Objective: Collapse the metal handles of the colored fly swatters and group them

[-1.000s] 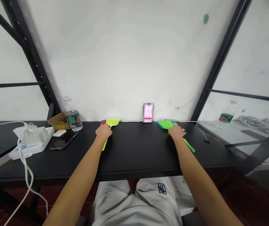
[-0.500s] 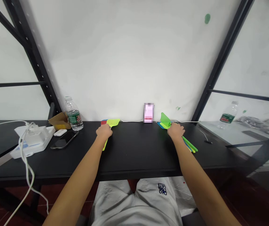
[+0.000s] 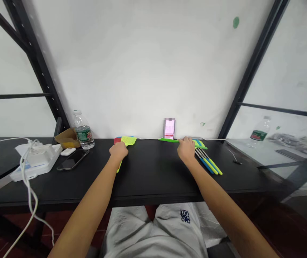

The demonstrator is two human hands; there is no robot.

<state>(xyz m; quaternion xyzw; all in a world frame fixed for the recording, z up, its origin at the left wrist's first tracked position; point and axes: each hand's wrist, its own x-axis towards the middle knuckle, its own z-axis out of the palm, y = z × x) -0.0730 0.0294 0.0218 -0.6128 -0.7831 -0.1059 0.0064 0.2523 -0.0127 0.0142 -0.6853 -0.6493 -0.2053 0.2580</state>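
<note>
My left hand rests closed on the handle of a yellow-green fly swatter that lies on top of a small stack of swatters, red and blue showing under it, at the back of the black table. My right hand is closed on a green fly swatter, held level just above the table with its head pointing left in front of a small standing phone. To its right lies a pile of swatters with blue, yellow and green handles.
At the left stand a water bottle, a cardboard box, a dark phone, a white earbud case and a white power strip with cables. A white cable runs along the wall. Black shelf posts flank the table.
My right hand lifted the green swatter off the right pile, tilted it up, then carried it left toward the table's middle. My left hand stayed on the yellow-green swatter.
</note>
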